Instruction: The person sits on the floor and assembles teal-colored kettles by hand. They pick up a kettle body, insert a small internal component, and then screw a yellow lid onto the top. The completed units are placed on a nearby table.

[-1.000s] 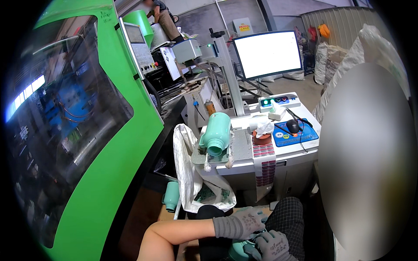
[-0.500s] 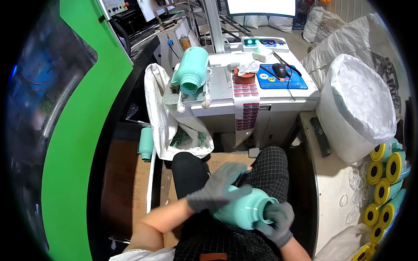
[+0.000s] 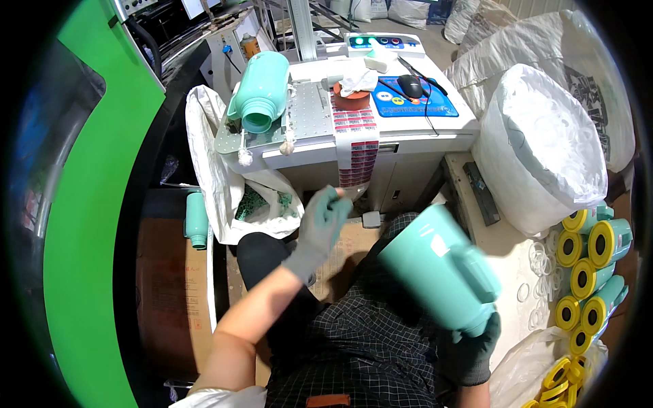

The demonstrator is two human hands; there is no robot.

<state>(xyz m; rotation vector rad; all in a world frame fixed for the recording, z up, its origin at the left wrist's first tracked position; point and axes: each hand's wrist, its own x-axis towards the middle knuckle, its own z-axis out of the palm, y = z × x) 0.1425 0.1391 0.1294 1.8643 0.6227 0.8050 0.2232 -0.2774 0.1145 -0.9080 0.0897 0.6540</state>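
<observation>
The gloved right hand point(image 3: 476, 343) grips the base of a teal plastic flask body point(image 3: 439, 268) at five o'clock, tilting its mouth toward eleven, while the grey-gloved left hand point(image 3: 323, 224), fingers loosely open and empty, reaches toward the strip of red-and-white stickers point(image 3: 355, 146) hanging off the white machine table point(image 3: 408, 139), within easy reach.

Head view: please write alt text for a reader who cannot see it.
A seated person's gloved right hand holds a teal plastic jug over their lap, while the gloved left hand reaches toward a strip of stickers hanging off a white machine table.
</observation>
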